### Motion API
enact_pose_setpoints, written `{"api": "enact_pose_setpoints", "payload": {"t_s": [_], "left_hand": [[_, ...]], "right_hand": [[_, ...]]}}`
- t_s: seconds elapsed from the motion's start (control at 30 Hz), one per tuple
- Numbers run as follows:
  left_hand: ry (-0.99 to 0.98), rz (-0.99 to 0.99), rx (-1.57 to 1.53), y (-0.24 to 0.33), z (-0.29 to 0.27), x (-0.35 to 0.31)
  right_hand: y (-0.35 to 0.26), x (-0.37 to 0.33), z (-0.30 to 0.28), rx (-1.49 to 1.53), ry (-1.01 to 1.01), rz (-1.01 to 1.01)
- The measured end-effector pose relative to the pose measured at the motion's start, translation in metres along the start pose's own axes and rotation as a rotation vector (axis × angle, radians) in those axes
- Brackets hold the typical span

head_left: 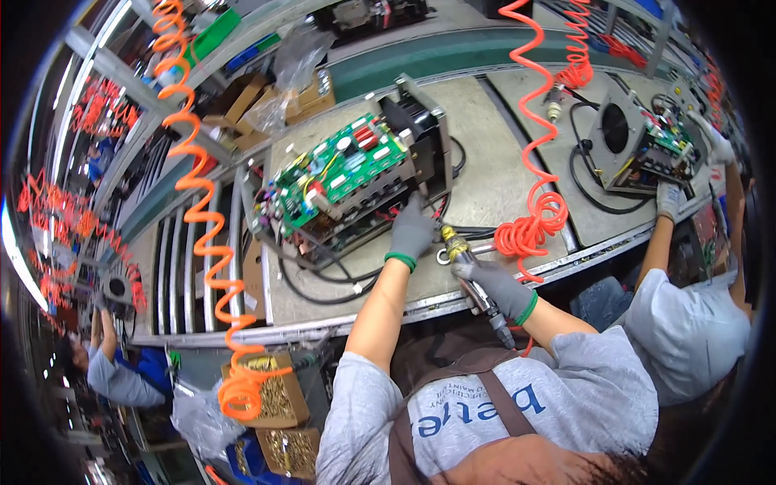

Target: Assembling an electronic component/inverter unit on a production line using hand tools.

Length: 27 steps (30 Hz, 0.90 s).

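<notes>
A partly built electronic unit (343,174) lies on the bench, with a green circuit board on top and a black block at its right end. My left hand (412,230), gloved in grey, reaches to the unit's near side. Its fingers are drawn together at the lower edge; what they hold, if anything, is hidden. Closed around a power screwdriver (483,301) is my gloved right hand (503,289). The tool slants, its yellow end (455,241) toward the bench and its dark end toward my body. Black cables (323,295) loop along the unit's near side.
Orange coiled hoses (190,153) hang at left, and another coil (529,226) dangles right of my hands. A co-worker (687,323) handles a similar unit (634,141) at right. Boxes of small brass-coloured parts (289,451) stand below the bench's left end. Metal rollers (194,259) lie left.
</notes>
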<state>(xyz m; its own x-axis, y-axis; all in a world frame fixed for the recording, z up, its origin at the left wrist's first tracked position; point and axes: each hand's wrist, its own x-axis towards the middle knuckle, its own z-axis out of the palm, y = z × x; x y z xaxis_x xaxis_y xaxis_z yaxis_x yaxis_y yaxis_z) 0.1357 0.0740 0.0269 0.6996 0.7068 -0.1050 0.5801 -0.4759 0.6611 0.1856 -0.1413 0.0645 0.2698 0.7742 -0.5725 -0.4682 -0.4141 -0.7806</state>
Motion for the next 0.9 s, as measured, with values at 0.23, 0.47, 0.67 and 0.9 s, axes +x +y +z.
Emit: {"api": "enact_pose_setpoints", "payload": {"t_s": [0.23,0.47,0.67,0.9], "left_hand": [[0.829,0.379,-0.641,-0.031,-0.038,-0.091],[1.635,0.08,-0.868,-0.067,-0.113,-0.099],[1.352,-0.025,-0.688,-0.093,-0.105,-0.082],[1.06,0.011,-0.842,-0.103,-0.101,-0.097]], "right_hand": [[0.004,-0.05,-0.013,-0.077,0.014,-0.148],[-0.105,-0.009,-0.004,-0.088,0.293,-0.636],[-0.16,0.033,0.007,-0.059,0.318,-0.828],[-0.175,0.051,0.037,-0.307,0.39,-0.867]]}}
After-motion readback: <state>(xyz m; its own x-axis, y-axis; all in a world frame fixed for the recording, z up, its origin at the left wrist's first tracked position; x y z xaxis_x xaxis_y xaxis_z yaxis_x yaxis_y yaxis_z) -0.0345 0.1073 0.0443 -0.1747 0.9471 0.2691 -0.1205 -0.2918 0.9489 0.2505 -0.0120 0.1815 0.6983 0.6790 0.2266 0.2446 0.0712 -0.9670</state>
